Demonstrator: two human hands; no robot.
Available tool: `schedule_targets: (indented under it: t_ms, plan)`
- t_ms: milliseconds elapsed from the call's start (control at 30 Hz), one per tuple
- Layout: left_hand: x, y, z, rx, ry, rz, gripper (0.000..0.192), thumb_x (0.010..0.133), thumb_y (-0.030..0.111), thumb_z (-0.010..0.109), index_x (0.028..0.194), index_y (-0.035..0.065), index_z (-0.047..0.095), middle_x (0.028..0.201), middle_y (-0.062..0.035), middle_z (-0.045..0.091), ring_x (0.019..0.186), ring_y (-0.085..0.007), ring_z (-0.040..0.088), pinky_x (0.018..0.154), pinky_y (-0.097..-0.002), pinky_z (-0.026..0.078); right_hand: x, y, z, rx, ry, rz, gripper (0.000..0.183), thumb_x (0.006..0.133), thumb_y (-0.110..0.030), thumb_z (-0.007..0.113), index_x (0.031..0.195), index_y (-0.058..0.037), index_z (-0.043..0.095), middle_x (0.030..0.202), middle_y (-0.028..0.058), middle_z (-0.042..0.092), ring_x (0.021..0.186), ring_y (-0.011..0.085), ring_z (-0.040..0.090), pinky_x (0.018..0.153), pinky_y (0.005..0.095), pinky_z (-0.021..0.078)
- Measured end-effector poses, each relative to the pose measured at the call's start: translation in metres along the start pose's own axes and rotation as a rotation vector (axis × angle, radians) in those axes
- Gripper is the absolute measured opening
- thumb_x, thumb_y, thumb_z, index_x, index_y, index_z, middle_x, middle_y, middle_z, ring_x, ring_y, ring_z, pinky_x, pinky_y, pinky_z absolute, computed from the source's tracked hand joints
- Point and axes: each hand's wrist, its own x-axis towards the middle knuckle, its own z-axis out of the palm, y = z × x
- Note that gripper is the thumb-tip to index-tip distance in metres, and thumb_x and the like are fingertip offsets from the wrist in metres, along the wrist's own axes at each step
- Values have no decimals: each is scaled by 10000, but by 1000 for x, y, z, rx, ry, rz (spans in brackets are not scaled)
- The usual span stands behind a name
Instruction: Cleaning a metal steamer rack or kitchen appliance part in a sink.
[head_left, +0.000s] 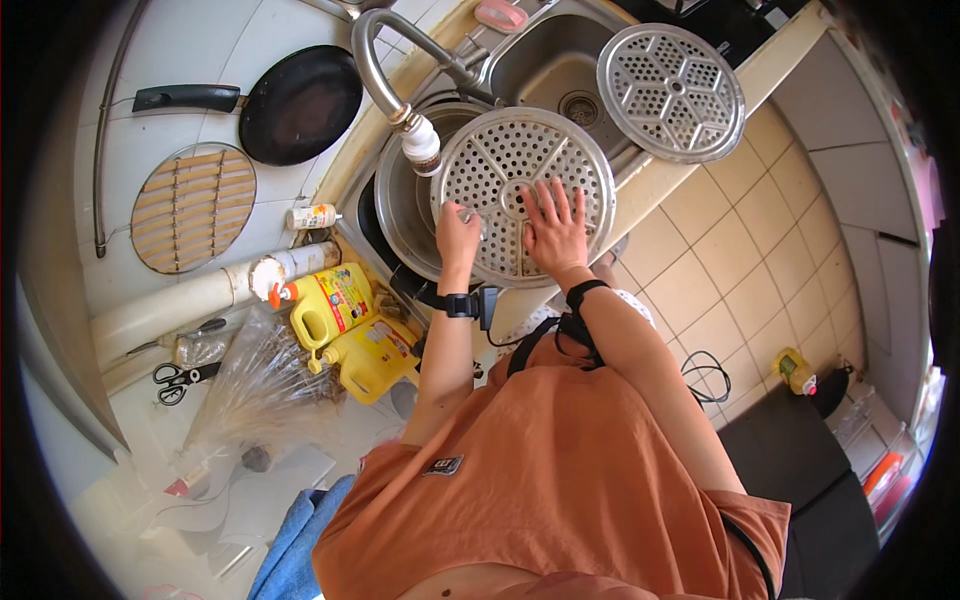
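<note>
Before me, a round perforated metal steamer plate (517, 157) lies partly over a large metal pot (409, 172) at the sink. My right hand (559, 236) is flat on the plate, its fingers spread around the centre. At the plate's left edge, my left hand (457, 240) has its fingers curled around a small silvery thing (469, 216), too small to identify. Above the pot and the plate's left rim hangs the spout of a faucet (420, 142). A second perforated steamer plate (679, 94) rests across the sink's front edge, partly over the right basin (559, 67).
A black frying pan (300, 105) and a slatted round rack (193, 208) hang on the tiled wall. Yellow detergent jugs (330, 304), a plastic bag (259, 382) and scissors (184, 379) lie at left. A pink soap dish (501, 15) sits behind the sink. A bottle (795, 371) is at right.
</note>
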Motion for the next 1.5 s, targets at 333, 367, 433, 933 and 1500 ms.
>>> schedule_targets:
  t_ms: [333, 367, 433, 933, 1500]
  plan:
    - [29, 18, -14, -114, -319, 290, 248, 828, 193, 718, 980, 22, 621, 937, -169, 687, 901, -341, 660, 763, -405, 517, 0, 1, 2, -8, 2, 6, 613, 879, -312, 504, 1474, -208, 406, 1517, 52, 366, 1464, 272, 237, 1185, 578, 138]
    - [32, 22, -11, -115, -319, 291, 248, 828, 193, 718, 980, 22, 621, 937, -169, 687, 901, -341, 660, 763, -405, 517, 0, 1, 2, -8, 3, 1, 614, 877, -312, 505, 1474, -209, 406, 1517, 54, 366, 1463, 273, 238, 1185, 579, 139]
    - [35, 28, -6, 97, -270, 297, 236, 802, 184, 731, 935, 35, 606, 914, -167, 681, 893, -371, 647, 747, -438, 513, 0, 1, 1, -10, 4, 0, 613, 877, -312, 505, 1473, -210, 408, 1515, 55, 368, 1462, 273, 241, 1185, 579, 139]
    - [33, 45, 8, 189, -166, 287, 199, 756, 91, 755, 879, 35, 609, 834, -165, 676, 838, -367, 659, 723, -455, 517, 1, 0, -2, -8, 9, -5, 606, 869, -294, 509, 1463, -210, 424, 1492, 54, 394, 1447, 277, 274, 1181, 579, 150]
    - [39, 41, 7, 270, -274, 232, 172, 785, 139, 696, 929, 56, 650, 870, -161, 698, 851, -363, 671, 739, -462, 535, 0, 0, -3, -13, -9, 13, 614, 867, -302, 509, 1467, -212, 419, 1489, 54, 397, 1452, 267, 264, 1186, 574, 135]
